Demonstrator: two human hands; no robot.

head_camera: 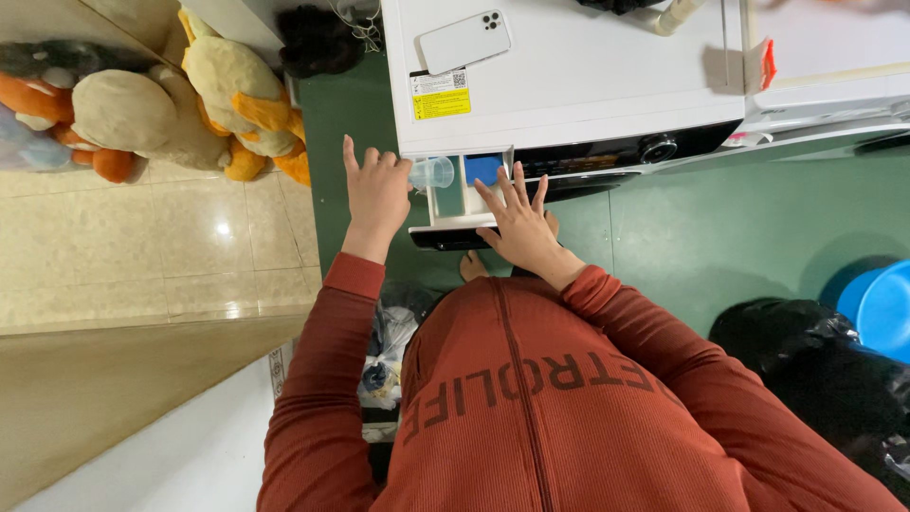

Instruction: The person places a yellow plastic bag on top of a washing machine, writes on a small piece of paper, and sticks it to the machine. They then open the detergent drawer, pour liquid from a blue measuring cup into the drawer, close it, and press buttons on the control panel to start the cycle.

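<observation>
I look straight down at a white washing machine point(569, 76) whose detergent drawer point(455, 204) is pulled out toward me. My left hand point(374, 194) holds a small clear plastic cup point(433, 173) tipped over the drawer's left compartment. My right hand point(517, 223) rests flat with spread fingers on the drawer's front, just below a blue insert point(482, 169). Both sleeves are rust red.
A white phone point(464, 41) lies on the machine's top beside a yellow sticker. Plush toys point(171, 104) sit on the tiled floor at left. A blue bucket point(877, 303) and a black bag point(815, 360) stand at right. Bags lie by my feet point(389, 351).
</observation>
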